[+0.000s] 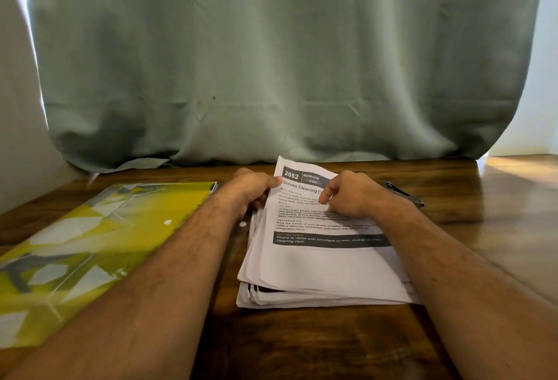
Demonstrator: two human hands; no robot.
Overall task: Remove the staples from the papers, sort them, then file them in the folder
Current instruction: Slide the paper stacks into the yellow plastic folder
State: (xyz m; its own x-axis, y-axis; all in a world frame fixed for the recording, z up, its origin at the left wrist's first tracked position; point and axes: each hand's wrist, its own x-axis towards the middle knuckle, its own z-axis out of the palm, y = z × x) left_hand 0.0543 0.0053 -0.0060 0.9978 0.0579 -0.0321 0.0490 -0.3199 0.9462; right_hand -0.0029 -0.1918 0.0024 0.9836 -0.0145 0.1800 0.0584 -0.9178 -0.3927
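Observation:
A stack of white printed papers [320,268] lies on the wooden table in front of me, its top sheet headed "2652 Bedroom". My left hand [250,189] grips the upper left corner of the stack, thumb on top of the sheet and fingers curled under the edge. My right hand [350,195] rests on the upper part of the top sheet with fingers bent, the index finger pressing down on the print. A yellow translucent folder [81,246] with a snap button lies flat to the left. No staple can be made out.
The brown wooden table [317,346] ends at a grey-green curtain [271,62] hanging behind it. A dark pen-like tool [404,194] lies just right of my right wrist. Sunlight falls on the table's far right.

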